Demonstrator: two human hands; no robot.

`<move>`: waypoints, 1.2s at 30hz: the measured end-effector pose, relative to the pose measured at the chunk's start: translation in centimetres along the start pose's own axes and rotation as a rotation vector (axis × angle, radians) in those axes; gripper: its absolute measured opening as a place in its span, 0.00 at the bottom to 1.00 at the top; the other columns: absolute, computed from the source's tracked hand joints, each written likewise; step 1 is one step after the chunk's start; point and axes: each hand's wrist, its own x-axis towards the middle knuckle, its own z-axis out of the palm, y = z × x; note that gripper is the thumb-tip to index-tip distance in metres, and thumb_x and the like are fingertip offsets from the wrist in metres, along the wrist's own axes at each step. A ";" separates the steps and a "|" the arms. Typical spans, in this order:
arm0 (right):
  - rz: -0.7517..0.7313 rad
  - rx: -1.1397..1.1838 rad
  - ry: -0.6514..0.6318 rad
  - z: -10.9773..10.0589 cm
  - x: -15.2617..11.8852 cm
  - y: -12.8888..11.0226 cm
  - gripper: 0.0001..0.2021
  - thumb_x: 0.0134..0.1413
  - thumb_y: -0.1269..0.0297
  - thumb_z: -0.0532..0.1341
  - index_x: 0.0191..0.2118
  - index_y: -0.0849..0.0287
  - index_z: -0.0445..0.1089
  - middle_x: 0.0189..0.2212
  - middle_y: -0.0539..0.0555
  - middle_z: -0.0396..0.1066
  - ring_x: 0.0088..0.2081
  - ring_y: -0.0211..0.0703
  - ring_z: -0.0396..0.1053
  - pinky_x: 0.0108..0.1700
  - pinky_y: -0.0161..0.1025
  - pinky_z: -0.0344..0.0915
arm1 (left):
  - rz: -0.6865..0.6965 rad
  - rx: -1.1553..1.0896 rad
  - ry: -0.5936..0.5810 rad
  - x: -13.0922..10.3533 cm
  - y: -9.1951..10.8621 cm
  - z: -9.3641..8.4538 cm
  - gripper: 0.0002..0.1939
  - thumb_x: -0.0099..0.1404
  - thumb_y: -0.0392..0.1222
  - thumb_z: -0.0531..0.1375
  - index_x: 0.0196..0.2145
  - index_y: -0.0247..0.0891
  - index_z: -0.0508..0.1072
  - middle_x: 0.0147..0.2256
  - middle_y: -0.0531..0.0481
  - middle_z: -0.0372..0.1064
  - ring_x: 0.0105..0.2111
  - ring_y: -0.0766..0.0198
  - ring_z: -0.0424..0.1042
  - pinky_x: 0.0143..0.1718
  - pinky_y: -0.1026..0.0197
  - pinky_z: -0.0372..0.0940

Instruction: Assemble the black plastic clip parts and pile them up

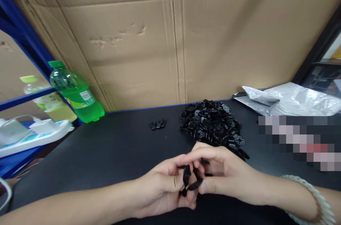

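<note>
The left hand (160, 186) and right hand (229, 170) pinch black plastic pieces (187, 175) between thumbs and fingers. The step seems to be two-handed manipulation; the next move likely calls for steady thumb pressure. Beyond the grip lies a pile of black parts (210, 122).

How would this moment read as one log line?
left hand: holding black plastic clips | right hand: holding them too | clip pile: beyond right hand | small clip cluster: left of pile
</note>
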 end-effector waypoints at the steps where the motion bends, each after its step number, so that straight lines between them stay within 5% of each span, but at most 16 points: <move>1: -0.009 -0.003 0.002 0.0 0.0 0.1 0.14 0.51 0.69 0.71 0.45 0.55 0.76 0.37 0.47 0.61 0.36 0.36 0.69 0.42 0.39 0.68 | -0.012 0.000 -0.005 0.0 -0.1 0.1 0.23 0.50 0.42 0.76 0.40 0.33 0.74 0.27 0.52 0.71 0.26 0.69 0.71 0.36 0.62 0.66; 3: -0.021 0.015 0.022 0.0 0.0 0.2 0.12 0.47 0.69 0.73 0.39 0.57 0.76 0.36 0.47 0.63 0.34 0.34 0.67 0.39 0.36 0.67 | 0.010 0.019 0.028 -0.1 0.0 0.3 0.19 0.51 0.38 0.75 0.38 0.35 0.74 0.30 0.51 0.72 0.29 0.67 0.72 0.37 0.61 0.66; 6: 0.038 0.075 0.073 -0.1 0.0 0.1 0.12 0.46 0.67 0.74 0.37 0.60 0.74 0.34 0.48 0.68 0.34 0.35 0.68 0.36 0.34 0.66 | 0.165 0.168 0.227 -0.5 0.4 1.0 0.09 0.56 0.31 0.69 0.32 0.35 0.73 0.32 0.51 0.72 0.34 0.66 0.71 0.38 0.63 0.66; 8: 0.123 0.067 0.115 -0.1 0.1 0.1 0.13 0.47 0.64 0.74 0.36 0.61 0.73 0.30 0.49 0.71 0.31 0.35 0.68 0.31 0.32 0.65 | 0.267 0.299 0.321 -0.9 0.6 1.3 0.06 0.60 0.36 0.67 0.32 0.35 0.73 0.31 0.51 0.70 0.34 0.65 0.70 0.38 0.63 0.66; 11: 0.177 0.022 0.171 0.1 0.3 0.2 0.14 0.44 0.61 0.74 0.35 0.62 0.73 0.26 0.48 0.71 0.26 0.33 0.65 0.25 0.29 0.62 | 0.333 0.445 0.344 -1.2 0.6 1.6 0.15 0.58 0.48 0.69 0.34 0.35 0.73 0.31 0.51 0.69 0.33 0.63 0.68 0.36 0.62 0.67; 20: 0.222 0.147 0.234 0.7 0.2 1.3 0.15 0.45 0.61 0.73 0.36 0.63 0.72 0.23 0.46 0.70 0.24 0.33 0.68 0.23 0.29 0.68 | 0.304 0.554 0.551 -0.8 0.9 2.1 0.18 0.54 0.51 0.71 0.30 0.34 0.73 0.26 0.54 0.70 0.25 0.68 0.70 0.29 0.64 0.69; 25: 0.201 0.109 0.154 0.8 0.1 2.2 0.15 0.51 0.56 0.69 0.32 0.61 0.66 0.24 0.47 0.69 0.20 0.32 0.68 0.17 0.27 0.67 | 0.275 0.524 0.547 -1.0 0.5 2.2 0.18 0.54 0.50 0.71 0.28 0.34 0.71 0.25 0.56 0.68 0.26 0.68 0.70 0.30 0.65 0.71; 36: 0.216 0.013 0.204 1.4 -0.2 2.3 0.17 0.54 0.53 0.65 0.29 0.60 0.63 0.18 0.44 0.66 0.15 0.29 0.64 0.15 0.24 0.63 | 0.301 0.791 0.467 -1.0 -0.1 1.9 0.09 0.65 0.42 0.61 0.30 0.34 0.72 0.25 0.52 0.70 0.27 0.66 0.71 0.32 0.64 0.69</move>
